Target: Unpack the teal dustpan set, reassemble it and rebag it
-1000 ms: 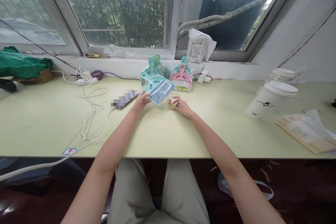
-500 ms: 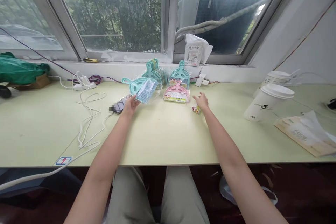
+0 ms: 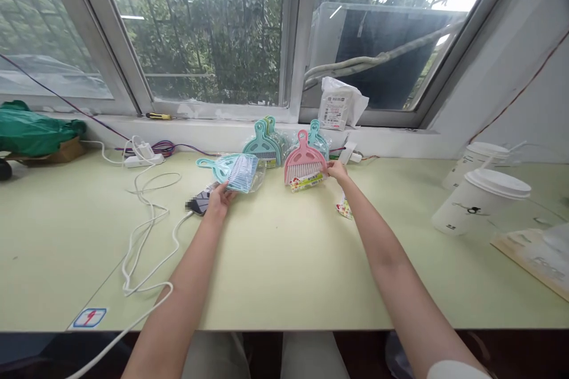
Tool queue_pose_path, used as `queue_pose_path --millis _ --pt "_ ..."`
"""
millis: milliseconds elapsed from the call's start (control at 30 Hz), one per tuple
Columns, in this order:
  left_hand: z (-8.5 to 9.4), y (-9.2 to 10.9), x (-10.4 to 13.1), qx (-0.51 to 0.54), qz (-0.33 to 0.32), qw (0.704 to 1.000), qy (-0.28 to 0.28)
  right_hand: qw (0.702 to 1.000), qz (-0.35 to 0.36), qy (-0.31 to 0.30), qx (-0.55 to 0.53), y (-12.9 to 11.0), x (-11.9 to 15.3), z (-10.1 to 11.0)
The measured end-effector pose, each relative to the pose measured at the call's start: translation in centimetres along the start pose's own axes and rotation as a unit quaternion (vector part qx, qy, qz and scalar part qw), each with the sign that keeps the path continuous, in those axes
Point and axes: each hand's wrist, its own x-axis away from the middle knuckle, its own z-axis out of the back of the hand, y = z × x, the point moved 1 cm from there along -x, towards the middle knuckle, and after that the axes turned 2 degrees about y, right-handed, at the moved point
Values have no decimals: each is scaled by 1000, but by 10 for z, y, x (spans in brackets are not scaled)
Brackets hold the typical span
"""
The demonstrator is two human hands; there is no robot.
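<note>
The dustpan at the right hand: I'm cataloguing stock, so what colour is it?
The dustpan at the right hand is pink; the head view shows it best.

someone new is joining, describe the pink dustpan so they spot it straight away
Look at the pale green table below the windows. Near its back edge, by the right hand, is a dustpan with a white-bristled brush and yellow label. It is pink; its neighbours are teal.

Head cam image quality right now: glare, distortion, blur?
All head view: sky blown out through the window, streak reflections on its glass; apparent wide-angle stretch, nearer white cup leaning outward; glints on the wrapped turquoise set; pixelated patch at the phone; small label print illegible.
</note>
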Motion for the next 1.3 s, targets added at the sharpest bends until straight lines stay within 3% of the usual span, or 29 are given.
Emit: queue_pose_path --millis 233,433,533,700,800,867,933,1000,1067,1300 --pt "-3 -3 -2 -56 10 998 -23 983 -89 156 20 -26 -44 -45" --pt "-4 -6 -7 -82 10 996 -42 959 -113 260 -5 -13 -46 -72" --pt "-4 -8 -8 -92 10 994 -57 952 -117 284 6 -2 -40 -78" --pt "-6 -9 -7 -101 13 993 -60 954 -136 266 34 9 -29 -75" --pt "-7 -9 -7 -107 15 992 -57 959 -98 260 60 7 -16 -67" --pt "-8 -10 -7 -110 19 992 -52 965 -22 247 88 2 -6 -60" --pt "-7 -11 -8 -108 19 992 -54 966 100 194 136 -5 3 -56" --pt "-6 -13 -10 -104 15 993 -61 948 226 110 193 -11 9 -55" --pt "-5 -14 -11 -106 7 992 -71 931 276 63 230 -14 11 -58" --pt "-3 -16 -14 -113 7 992 -64 945 184 132 235 -6 -14 -73"
